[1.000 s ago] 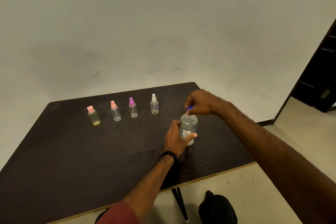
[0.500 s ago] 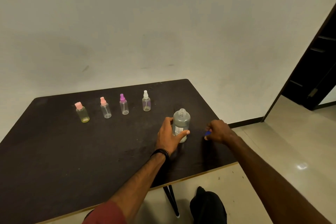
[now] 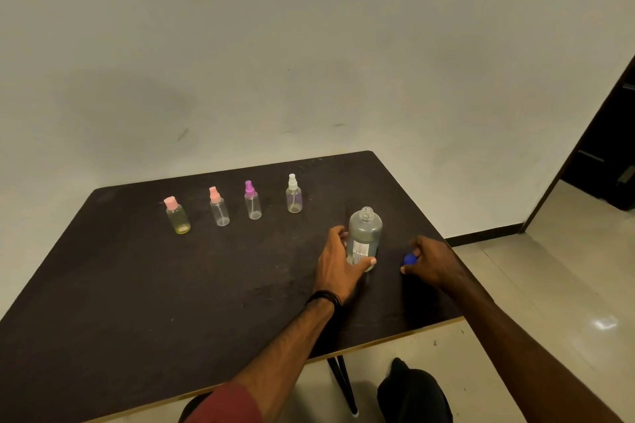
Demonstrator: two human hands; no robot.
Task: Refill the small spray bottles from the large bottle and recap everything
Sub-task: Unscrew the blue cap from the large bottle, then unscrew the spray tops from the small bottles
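Note:
The large clear bottle (image 3: 365, 235) stands upright on the dark table (image 3: 137, 285) with its neck uncapped. My left hand (image 3: 338, 263) grips its lower body. To its right, my right hand (image 3: 431, 259) rests low on the table with the blue cap (image 3: 409, 258) in its fingertips. A row of small bottles stands further back: a yellowish bottle with a pink cap (image 3: 177, 216), a clear one with a pink sprayer (image 3: 219, 208), one with a purple sprayer (image 3: 252, 201) and one with a white sprayer (image 3: 293, 195). All of them are capped.
The table's front edge (image 3: 395, 336) and right edge run close to my right hand. A bare wall rises behind the table. A dark doorway (image 3: 608, 154) opens at the far right. A table leg (image 3: 343, 385) and a dark object (image 3: 412, 391) are below the front edge.
My right hand took the blue cap off the large bottle's neck and carried it down to the table at the bottle's right. My left hand has kept hold of the bottle.

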